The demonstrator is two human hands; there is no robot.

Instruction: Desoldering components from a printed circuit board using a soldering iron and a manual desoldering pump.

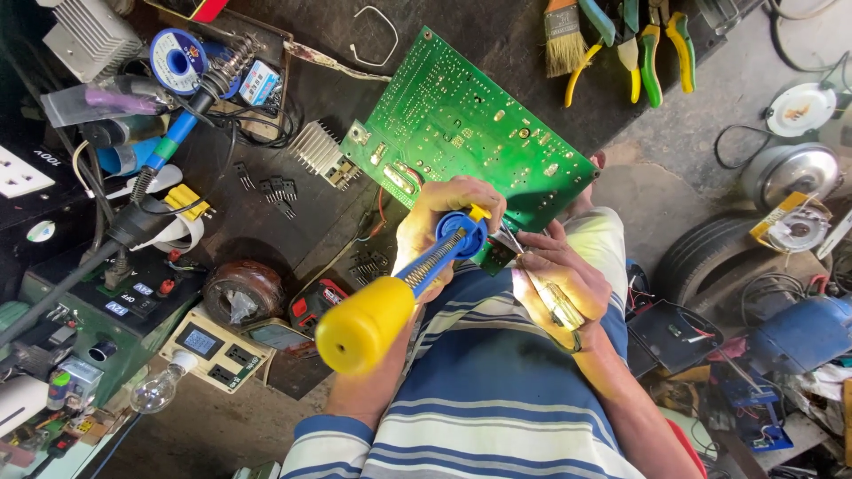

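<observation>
- Hands at the middle of the view, seen from above, working at the near edge of a green circuit board (461,124) that lies tilted across the dark workbench (497,35).
- Your left hand (444,217) is clenched around a desoldering pump (399,284) with a blue barrel, a bare spring and a big yellow plunger knob pointing back toward you; its blue tip sits just beside the board's near edge.
- Your right hand (559,275) grips a soldering iron (555,302) with a pale, see-through handle lying along the palm; its thin metal tip points up toward the pump's nose, and the two tips are close together.
- A small dark part (495,257) sits between the two hands; whether it touches either tip cannot be told.
- Your striped blue and white shirt (497,399) fills the lower middle.
- Left of the board stand a ribbed silver heat sink (315,146), small black components (275,191) and a spool of solder (177,60).
- Pliers with yellow and green handles (652,53) and a paintbrush (561,35) lie at the top right.
- A clear light bulb (153,392) rests at the lower left.
</observation>
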